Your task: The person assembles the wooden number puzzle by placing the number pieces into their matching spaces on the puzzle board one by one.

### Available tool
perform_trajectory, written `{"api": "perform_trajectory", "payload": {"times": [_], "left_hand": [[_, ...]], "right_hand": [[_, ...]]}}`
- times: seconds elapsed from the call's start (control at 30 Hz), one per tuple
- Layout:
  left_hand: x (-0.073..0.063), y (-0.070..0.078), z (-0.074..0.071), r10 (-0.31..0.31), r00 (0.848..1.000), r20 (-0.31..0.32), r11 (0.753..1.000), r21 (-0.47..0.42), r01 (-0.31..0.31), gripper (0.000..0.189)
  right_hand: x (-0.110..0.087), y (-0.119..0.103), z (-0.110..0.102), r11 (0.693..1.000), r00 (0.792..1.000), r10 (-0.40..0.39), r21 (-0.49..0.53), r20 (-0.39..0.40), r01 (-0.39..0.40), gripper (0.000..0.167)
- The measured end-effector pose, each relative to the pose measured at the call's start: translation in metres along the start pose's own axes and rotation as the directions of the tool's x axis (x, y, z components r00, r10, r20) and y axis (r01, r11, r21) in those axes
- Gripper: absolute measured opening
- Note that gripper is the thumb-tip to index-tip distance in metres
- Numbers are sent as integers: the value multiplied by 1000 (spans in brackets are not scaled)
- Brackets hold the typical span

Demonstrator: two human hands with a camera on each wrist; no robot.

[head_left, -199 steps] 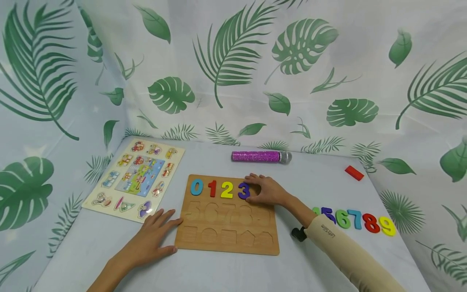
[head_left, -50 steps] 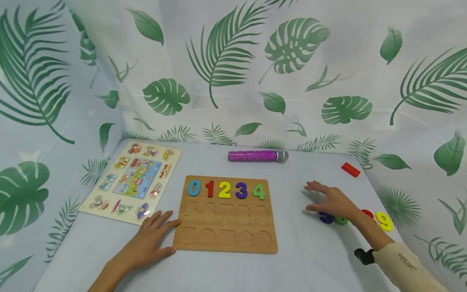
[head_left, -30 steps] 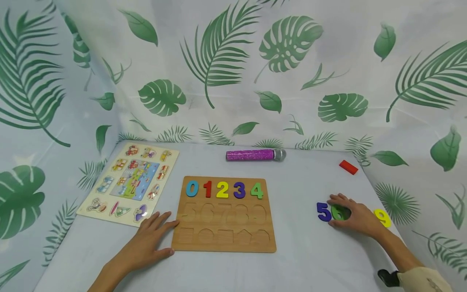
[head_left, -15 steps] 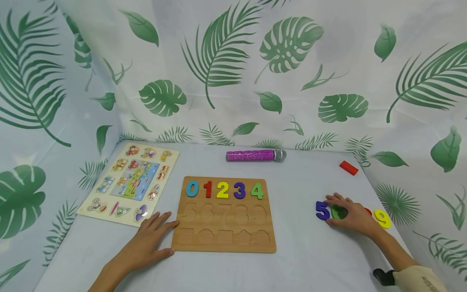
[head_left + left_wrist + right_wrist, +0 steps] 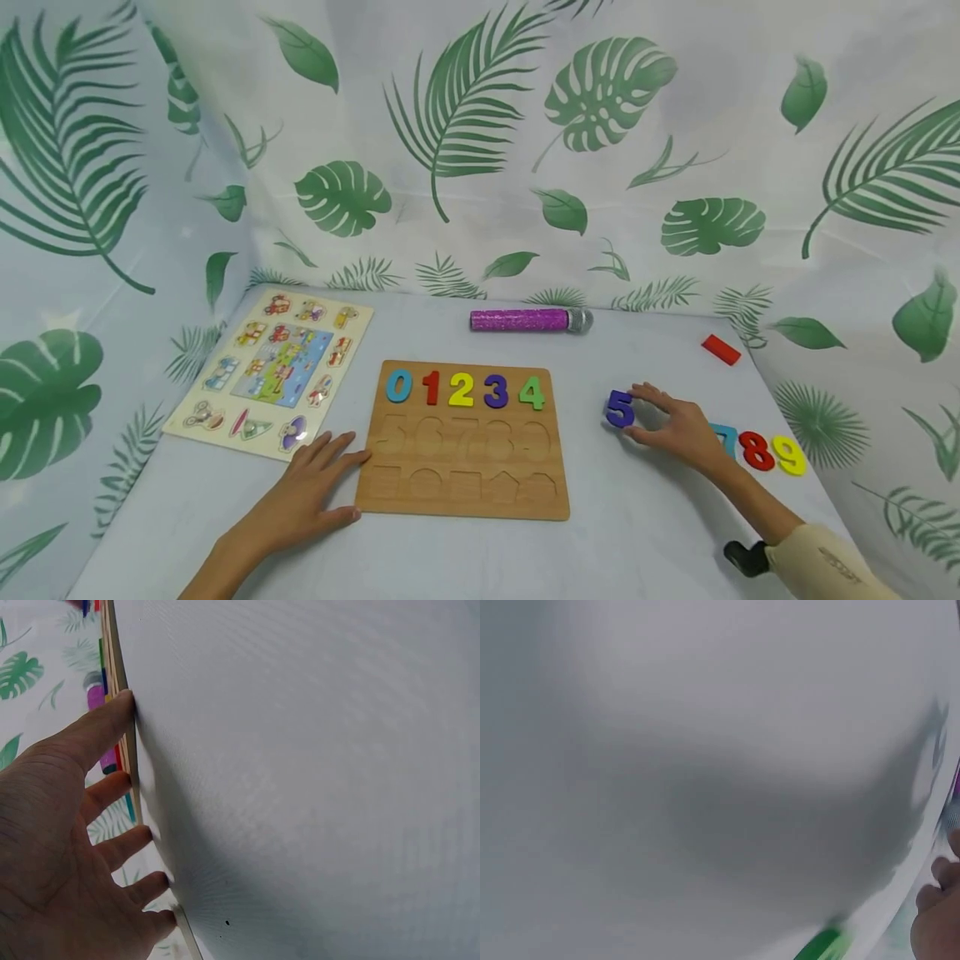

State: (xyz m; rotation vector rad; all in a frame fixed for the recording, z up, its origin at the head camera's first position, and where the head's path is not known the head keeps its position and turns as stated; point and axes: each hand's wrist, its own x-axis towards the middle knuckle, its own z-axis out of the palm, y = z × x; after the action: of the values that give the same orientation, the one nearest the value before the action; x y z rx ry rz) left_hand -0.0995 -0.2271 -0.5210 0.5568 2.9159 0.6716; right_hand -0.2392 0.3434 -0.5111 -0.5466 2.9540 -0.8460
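In the head view, my right hand [image 5: 678,429] pinches a purple number 5 [image 5: 620,408] between thumb and fingers, right of the wooden number board [image 5: 465,496]. The board's top row bears a blue 0 [image 5: 399,386], red 1 [image 5: 431,388], yellow 2 [image 5: 462,390], purple 3 [image 5: 496,392] and green 4 [image 5: 532,393]; two rows of outlines lie bare below. Fingers spread, my left hand [image 5: 303,492] touches the board's left edge; the left wrist view shows its fingertips [image 5: 124,701] along that edge. At the right wrist view's bottom is a blurred green piece [image 5: 821,945].
Right of my right hand lie a partly covered blue 7 [image 5: 724,437], red 8 [image 5: 757,451] and yellow 9 [image 5: 790,456]. A red block [image 5: 722,349] sits farther back. Behind the board is a glittery purple microphone [image 5: 525,321]; a picture puzzle [image 5: 307,417] lies at the left.
The green 4 now sits beside the 3 on the board. My right hand has taken the purple 5 from the row of numbers and moved it left. My left hand has stayed in place.
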Motion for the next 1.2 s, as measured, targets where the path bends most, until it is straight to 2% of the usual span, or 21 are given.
{"api": "perform_trajectory", "payload": {"times": [0.13, 0.33, 0.53, 0.67, 0.73, 0.87, 0.97, 1.1, 1.2], "left_hand": [[1, 0, 0, 10, 1000, 4, 1000, -3, -10, 73], [3, 0, 1, 23, 1000, -7, 1000, -7, -23, 73], [4, 0, 1, 27, 1000, -14, 1000, 2, -27, 73], [4, 0, 0, 30, 999, -12, 1000, 7, -30, 73], [4, 0, 0, 30, 999, -13, 1000, 3, -30, 73], [2, 0, -1, 28, 999, -17, 1000, 2, -28, 73], [2, 0, -1, 28, 999, -19, 1000, 13, -28, 73], [1, 0, -1, 29, 999, -17, 999, 15, -29, 73], [0, 0, -1, 23, 1000, -14, 1000, 6, -23, 73]], "right_hand": [[19, -33, 22, 1000, 1000, 1, 12, -28, -1, 68], [46, -89, 57, 989, 990, -118, 80, -83, 124, 65], [65, -150, 93, 967, 981, -196, 168, -4, 194, 68], [71, -185, 116, 966, 976, -200, 185, 81, 182, 69], [73, -200, 127, 968, 978, -185, 187, 97, 165, 70], [73, -226, 146, 971, 982, -151, 205, 112, 126, 71], [74, -241, 158, 968, 983, -154, 216, 104, 129, 71], [76, -254, 170, 969, 981, -173, 193, 91, 153, 68], [76, -258, 177, 975, 978, -175, 159, 115, 156, 66]]}}
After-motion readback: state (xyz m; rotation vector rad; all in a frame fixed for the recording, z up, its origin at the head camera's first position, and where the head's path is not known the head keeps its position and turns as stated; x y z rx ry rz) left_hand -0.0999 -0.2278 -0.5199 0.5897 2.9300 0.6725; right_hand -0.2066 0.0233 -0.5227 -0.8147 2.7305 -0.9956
